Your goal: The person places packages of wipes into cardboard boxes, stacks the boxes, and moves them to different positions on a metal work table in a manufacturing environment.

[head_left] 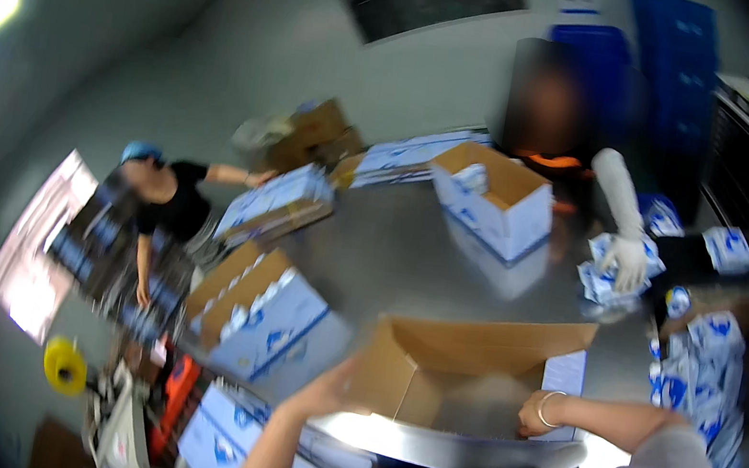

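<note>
Bare steel tabletop (mid-table) between cardboard boxes.

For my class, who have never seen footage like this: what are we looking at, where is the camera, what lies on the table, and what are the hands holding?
There is no machine here: a person works with bare hands. The single picture comes from a wide-angle camera worn on that person's head, looking down, so straight edges bend near the rim.

The left hand grips the left side of an open brown cardboard box on a shiny metal table. The right hand, with a bracelet at the wrist, is at the box's right inner side; the blur hides its grip.

Further back stands a white-and-blue carton. To the right lie white-and-blue packets, which a co-worker's gloved hand touches. Another person bends over cartons on the left.
</note>
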Demonstrator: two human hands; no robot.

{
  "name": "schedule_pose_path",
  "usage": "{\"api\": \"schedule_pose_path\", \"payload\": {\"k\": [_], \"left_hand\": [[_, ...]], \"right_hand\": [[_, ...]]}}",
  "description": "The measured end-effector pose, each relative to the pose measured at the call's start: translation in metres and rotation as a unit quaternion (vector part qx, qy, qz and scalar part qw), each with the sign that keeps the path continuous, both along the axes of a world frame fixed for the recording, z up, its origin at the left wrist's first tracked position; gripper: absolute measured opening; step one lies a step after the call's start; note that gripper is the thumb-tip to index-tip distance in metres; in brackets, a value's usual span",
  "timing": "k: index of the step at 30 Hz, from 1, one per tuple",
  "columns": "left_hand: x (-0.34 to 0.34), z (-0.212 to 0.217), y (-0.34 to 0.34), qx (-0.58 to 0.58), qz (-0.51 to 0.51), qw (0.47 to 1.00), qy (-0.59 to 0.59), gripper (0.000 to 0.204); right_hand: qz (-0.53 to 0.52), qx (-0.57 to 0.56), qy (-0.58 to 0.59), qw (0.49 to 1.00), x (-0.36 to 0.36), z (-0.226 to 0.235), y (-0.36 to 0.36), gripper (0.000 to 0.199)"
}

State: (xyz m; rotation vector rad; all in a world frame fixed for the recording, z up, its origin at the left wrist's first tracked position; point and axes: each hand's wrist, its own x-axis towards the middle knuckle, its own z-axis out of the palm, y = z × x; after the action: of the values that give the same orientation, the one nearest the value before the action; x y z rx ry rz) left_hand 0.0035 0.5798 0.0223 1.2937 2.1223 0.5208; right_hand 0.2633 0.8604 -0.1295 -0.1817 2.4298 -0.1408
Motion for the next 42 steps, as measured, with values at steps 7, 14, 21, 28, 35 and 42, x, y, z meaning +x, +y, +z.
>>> {"api": "schedule_pose_path", "payload": {"k": [7, 14, 21, 28, 35, 42], "left_hand": [[0.072, -0.099, 0.041, -0.264, -0.302, 0.913, 0.081, 0.13], [0.1, -0.121, 0.068, -0.078, -0.002, 0.971, 0.225, 0.085], [0.134, -0.161, 0.02, 0.216, 0.433, 0.854, 0.191, 0.099], [0.211, -0.377, -0.015, 0.409, 0.554, 0.541, -0.483, 0.073], [0.174, -0.243, 0.087, 0.237, 0.132, 0.936, -0.223, 0.025], [0.157, -0.136, 0.141, 0.143, -0.17, 0.974, 0.033, 0.031]], "right_hand": [[-0.047, -0.111, 0.094, 0.988, 0.031, -0.042, -0.003, 0.026], [-0.22, -0.303, 0.497, 0.783, 0.024, 0.045, 0.126, 0.019], [-0.127, -0.008, 0.259, 0.957, 0.066, -0.007, 0.001, 0.088], [-0.165, -0.105, 0.399, 0.896, 0.124, -0.004, -0.022, 0.073], [-0.415, -0.193, 0.588, 0.667, 0.147, -0.078, 0.047, 0.047], [-0.642, -0.404, 0.367, 0.539, 0.09, -0.125, -0.046, 0.067]]}}
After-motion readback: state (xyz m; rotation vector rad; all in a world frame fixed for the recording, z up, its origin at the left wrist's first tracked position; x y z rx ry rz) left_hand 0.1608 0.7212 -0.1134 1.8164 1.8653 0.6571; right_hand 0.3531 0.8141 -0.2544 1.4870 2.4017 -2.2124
